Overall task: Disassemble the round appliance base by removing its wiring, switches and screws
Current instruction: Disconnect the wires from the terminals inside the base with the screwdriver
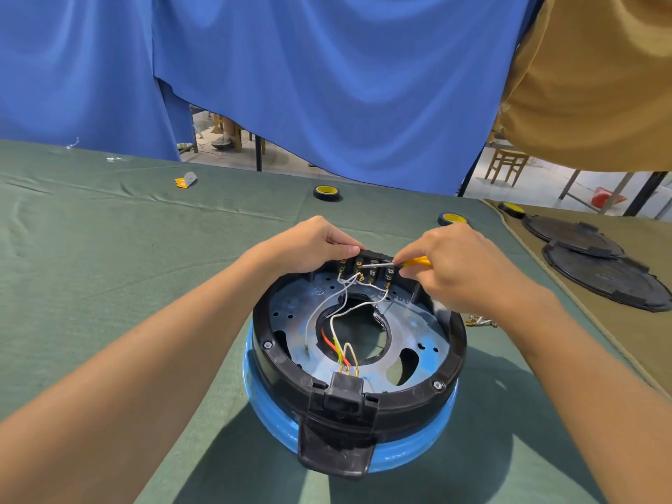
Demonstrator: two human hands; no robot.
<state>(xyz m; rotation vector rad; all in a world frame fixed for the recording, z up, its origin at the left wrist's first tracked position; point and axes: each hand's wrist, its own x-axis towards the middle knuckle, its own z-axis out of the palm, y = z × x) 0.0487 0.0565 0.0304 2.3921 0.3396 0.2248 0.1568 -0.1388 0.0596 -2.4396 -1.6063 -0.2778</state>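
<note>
Hanging across the background, a blue curtain [327, 85] is seen above a table [109, 249] covered in green cloth. The round appliance base [358, 405] is set on that cloth at the centre of the view, open side upward, with a black ring over a blue body and a perforated metal plate [411, 332] inside. Two black lids [603, 278] are laid overlapping on a tan cloth to the right, well apart from the base. The left hand [309, 245] is curled over the far rim, its fingers gripping the switch block [374, 263] mounted there. The right hand [458, 267] is closed round a yellow-handled tool [418, 262], whose metal tip is held against the block's terminals. White wires [316, 311] are run from those terminals toward the central opening; red, yellow-green and white leads are joined to a black socket [345, 391] at the near rim. Three tape rolls [327, 192] are lying beyond the base. Two screws [268, 344] are seated in the ring, left and right.
</note>
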